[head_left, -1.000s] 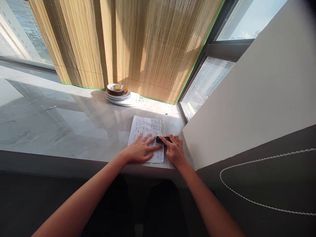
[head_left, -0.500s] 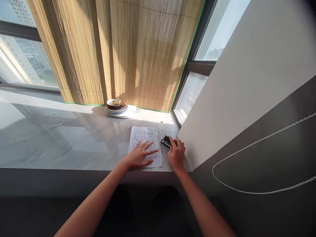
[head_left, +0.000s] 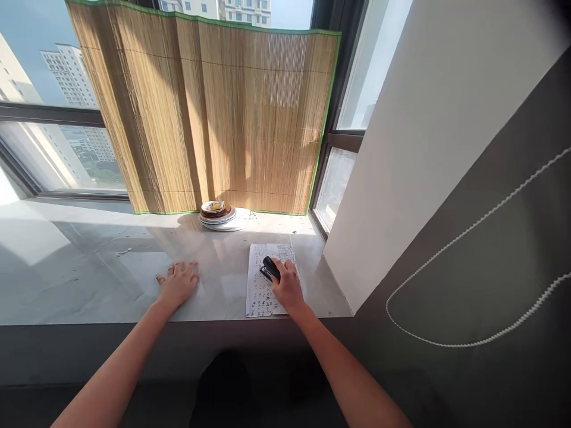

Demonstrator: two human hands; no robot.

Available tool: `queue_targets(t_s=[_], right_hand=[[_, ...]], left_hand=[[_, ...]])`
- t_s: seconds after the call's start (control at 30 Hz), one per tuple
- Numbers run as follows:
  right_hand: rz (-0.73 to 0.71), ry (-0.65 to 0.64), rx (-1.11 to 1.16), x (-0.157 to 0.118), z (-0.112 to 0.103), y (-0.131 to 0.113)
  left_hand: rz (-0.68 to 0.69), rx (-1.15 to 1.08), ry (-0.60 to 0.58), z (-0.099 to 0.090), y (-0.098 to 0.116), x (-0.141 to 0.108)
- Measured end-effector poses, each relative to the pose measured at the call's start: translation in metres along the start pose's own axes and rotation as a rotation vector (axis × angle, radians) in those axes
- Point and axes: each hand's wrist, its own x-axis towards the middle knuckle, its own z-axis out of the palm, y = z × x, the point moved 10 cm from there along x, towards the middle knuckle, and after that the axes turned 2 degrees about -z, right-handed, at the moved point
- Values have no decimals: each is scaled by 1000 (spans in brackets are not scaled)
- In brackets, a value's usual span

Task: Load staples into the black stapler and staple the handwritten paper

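Observation:
Handwritten sheets of paper [head_left: 259, 297] lie near the front edge of the marble-look sill [head_left: 120, 297]. Over the paper, my right hand [head_left: 289, 286] grips a black stapler [head_left: 270, 268]; whether the stapler touches the sheets I cannot tell. My right fingers and thumb wrap its rear part and hide it. Well to the left of the paper, my left hand [head_left: 177, 284] rests on the bare sill surface with its fingers spread and nothing in it.
A stack of plates [head_left: 218, 219] with a small dish on top stands at the back of the sill, before a bamboo blind [head_left: 223, 119]. A white wall [head_left: 379, 178] bounds the right side. A beaded cord [head_left: 428, 339] hangs at the far right.
My left hand has left the paper and moved left onto the sill. My right hand has carried the stapler left, from beside the paper to over it. The view has tilted up.

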Motion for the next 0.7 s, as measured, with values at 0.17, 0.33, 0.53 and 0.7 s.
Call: queue_targets(t_s=[0.17,0.33,0.53,0.7], right_hand=[[30,23,84,6,-34,49],[109,200,117,60,-39,94],[39,-133,-177,111,49,103],[200,-338,-305,130,65,156]], left_hand=[[-3,-7,-18,4,-29,5],[-11,-4,23,0,-22,3],[-9,18,35,0,-25,4],[2,20,44,1,-24,4]])
